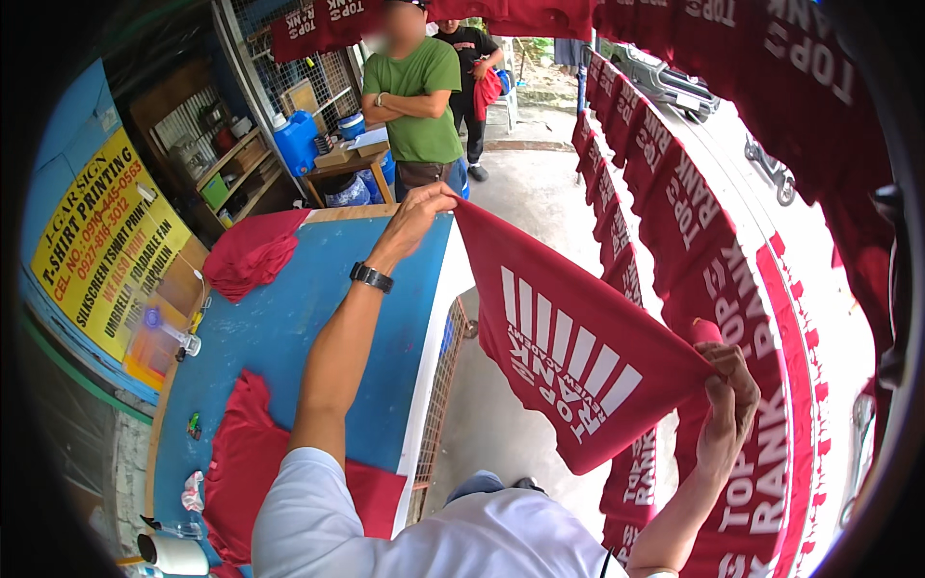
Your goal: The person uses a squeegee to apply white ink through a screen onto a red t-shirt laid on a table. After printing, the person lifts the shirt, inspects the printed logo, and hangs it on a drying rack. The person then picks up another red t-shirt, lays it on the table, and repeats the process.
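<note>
A red fabric piece with white stripes and lettering (501, 252) hangs stretched between my two hands, above the floor to the right of the table. My left hand (421, 217), below a black wristwatch, is closed on its upper left corner near the table's far right corner. At the other end, my right hand (727, 405) grips the right corner, close to the hanging rows. On the blue-topped table (385, 308) lie a bunched red cloth (252, 255) at the far left and a larger red cloth (241, 458) partly behind my left arm.
Rows of red printed cloths (718, 289) hang along the right and overhead. A person in a green shirt (414, 101) stands beyond the table, another person (470, 87) behind. A white roll (173, 554) sits near left, a blue jug (297, 143) at the back, a yellow sign (106, 241) left.
</note>
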